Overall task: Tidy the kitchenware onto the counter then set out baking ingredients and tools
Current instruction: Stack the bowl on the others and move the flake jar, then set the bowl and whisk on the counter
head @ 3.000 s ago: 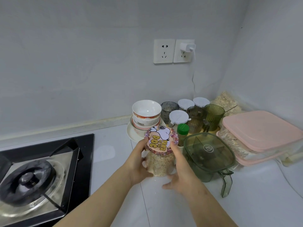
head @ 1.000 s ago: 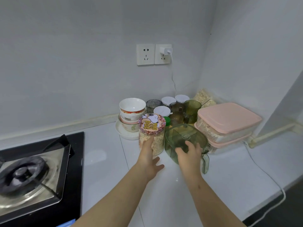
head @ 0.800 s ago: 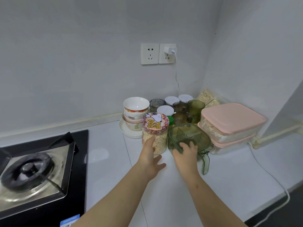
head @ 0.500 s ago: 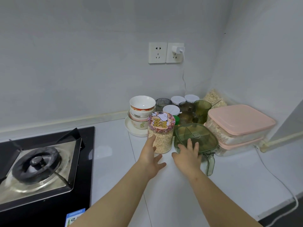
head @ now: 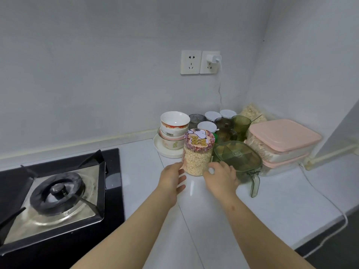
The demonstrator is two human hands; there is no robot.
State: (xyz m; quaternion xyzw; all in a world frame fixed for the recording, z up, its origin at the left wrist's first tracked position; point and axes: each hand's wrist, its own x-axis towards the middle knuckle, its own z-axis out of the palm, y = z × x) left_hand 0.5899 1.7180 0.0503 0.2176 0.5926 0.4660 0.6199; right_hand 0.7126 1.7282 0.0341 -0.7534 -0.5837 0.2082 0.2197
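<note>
Oat jar (head: 197, 152) stands upright on the white counter (head: 213, 220), centre of frame, patterned lid on, packed in w/ the rest of the kitchenware toward the right-centre corner. Stacked bowls (head: 173, 131) on a plate sit just behind-left of it; green lidded container (head: 236, 159) w/ a handle is just beside it on the right, and the pink-lidded boxes (head: 281, 140) are further right. Cups and white-lidded small jars are behind, partly hidden. Gas stove (head: 56, 193) is lower left, well apart from the jar.

Left hand (head: 172, 180) is at the jar's lower left side, fingers loosely spread, thumb tip at or very near the glass; can't tell if it actually touches. Right hand (head: 221, 177) is at the jar's lower right, fingers curled but holding nothing, in the gap btw jar and green container. Neither hand wraps the jar.

Step in hand, as I read it: placing/squaring up the jar among the ingredients, i.e. the set-out part of the task. Jar looks settled, base flat on the counter.

Next move prob. one of two: let go and clear both hands toward the lower part of the frame, or take hold w/ both palms to shift it. Either way needs care on the right: little room next to the green container, and the bowl stack is close behind-left, so any nudge should be small and straight, not sideways.
</note>
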